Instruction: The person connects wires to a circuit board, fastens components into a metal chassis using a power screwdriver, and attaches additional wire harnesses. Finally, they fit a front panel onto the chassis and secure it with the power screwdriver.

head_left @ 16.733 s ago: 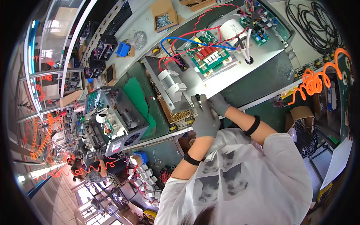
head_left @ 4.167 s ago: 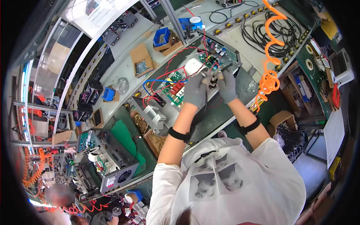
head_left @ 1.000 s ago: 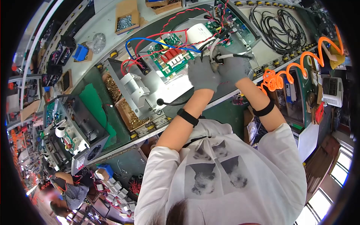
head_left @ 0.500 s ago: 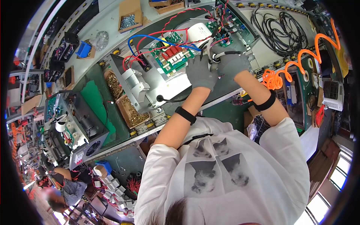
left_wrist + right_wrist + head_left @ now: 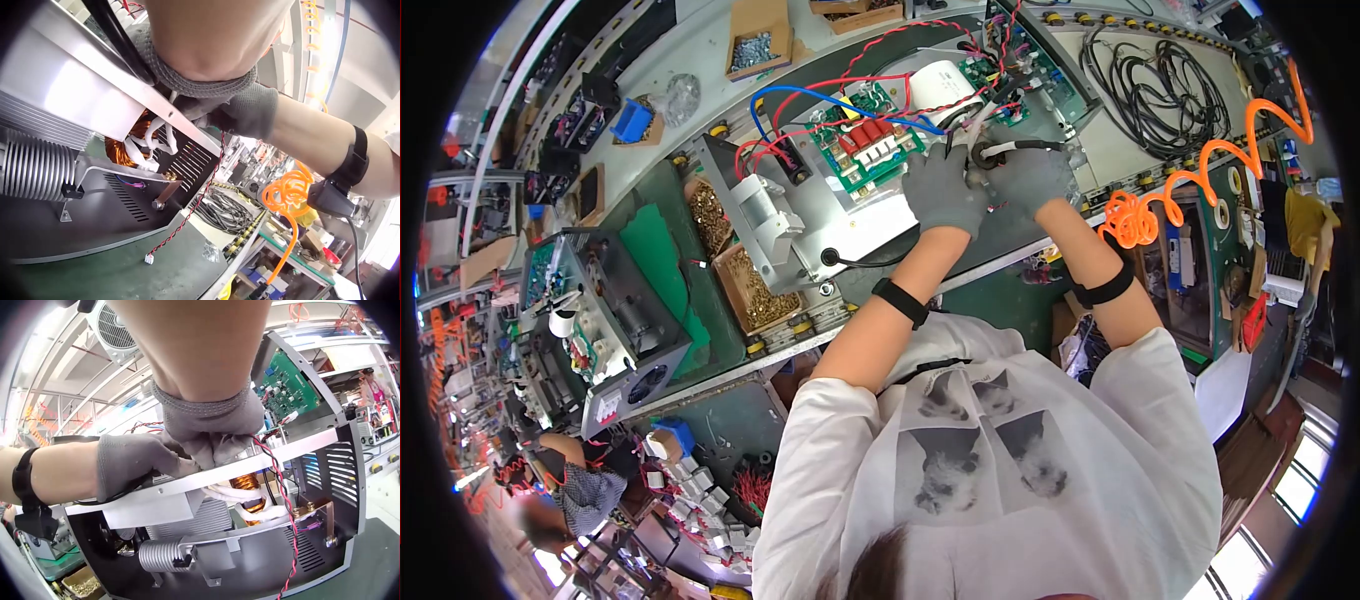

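In the head view both grey-gloved hands meet over the front right of a bright metal plate (image 5: 865, 228). My left hand (image 5: 945, 190) has its fingers bent at a white-sleeved cable (image 5: 998, 150) where it comes up through the plate. My right hand (image 5: 1030, 182) holds the same cable from the other side; the cable's bent end lies over its fingers. Both sets of fingertips are partly hidden. A black cable (image 5: 878, 264) leaves a black grommet (image 5: 830, 257) and passes under my left forearm. Below the plate, the right wrist view shows a copper coil (image 5: 246, 484) with white-sleeved leads.
Green circuit board (image 5: 865, 145), white capacitor (image 5: 945, 88) and red and blue wires sit on the plate. Brass screws fill a box (image 5: 750, 285) at its left. A second chassis (image 5: 605, 310) stands farther left. Coiled black cables (image 5: 1160, 95) and an orange air hose (image 5: 1135, 220) lie right.
Much earlier, both hands were at the plate's front left corner; they have since moved right. Over the last second they stay around the white cable, shifting only slightly.
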The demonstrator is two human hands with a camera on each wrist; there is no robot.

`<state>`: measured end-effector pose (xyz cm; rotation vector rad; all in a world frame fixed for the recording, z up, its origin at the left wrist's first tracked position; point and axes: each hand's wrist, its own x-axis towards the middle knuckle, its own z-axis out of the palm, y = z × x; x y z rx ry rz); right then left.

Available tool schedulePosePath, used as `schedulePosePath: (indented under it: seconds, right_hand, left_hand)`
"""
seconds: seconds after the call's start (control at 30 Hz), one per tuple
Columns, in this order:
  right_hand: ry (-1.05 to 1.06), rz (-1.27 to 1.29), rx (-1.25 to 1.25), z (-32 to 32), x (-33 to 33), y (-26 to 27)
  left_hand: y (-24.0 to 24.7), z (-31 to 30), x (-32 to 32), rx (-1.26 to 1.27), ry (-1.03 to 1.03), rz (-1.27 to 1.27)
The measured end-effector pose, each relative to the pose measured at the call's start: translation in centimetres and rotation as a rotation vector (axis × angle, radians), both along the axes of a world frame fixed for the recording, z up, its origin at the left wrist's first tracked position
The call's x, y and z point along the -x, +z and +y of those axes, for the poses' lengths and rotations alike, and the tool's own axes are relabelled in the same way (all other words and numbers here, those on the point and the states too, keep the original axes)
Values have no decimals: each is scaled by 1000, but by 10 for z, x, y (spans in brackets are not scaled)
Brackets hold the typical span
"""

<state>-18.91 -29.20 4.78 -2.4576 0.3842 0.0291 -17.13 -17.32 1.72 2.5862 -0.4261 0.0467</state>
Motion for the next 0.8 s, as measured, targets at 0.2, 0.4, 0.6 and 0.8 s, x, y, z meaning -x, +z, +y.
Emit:
schedulePosePath:
  seconds: [0.2, 0.4, 0.6, 0.8]
  right_hand:
    - [-154, -110, -149, -6, 10, -28]
    - [-194, -230, -349, -25, 11, -65]
    - [-185, -182, -601, -23, 16, -44]
    - [-378, -479, -124, -11, 51, -53]
  left_hand:
    - [-12, 6, 1, 77, -12, -113]
    - [-16, 9, 1, 132, -30, -173]
    - [-11, 13, -4, -59, -131, -211]
    - [6, 36, 19, -19, -222, -141]
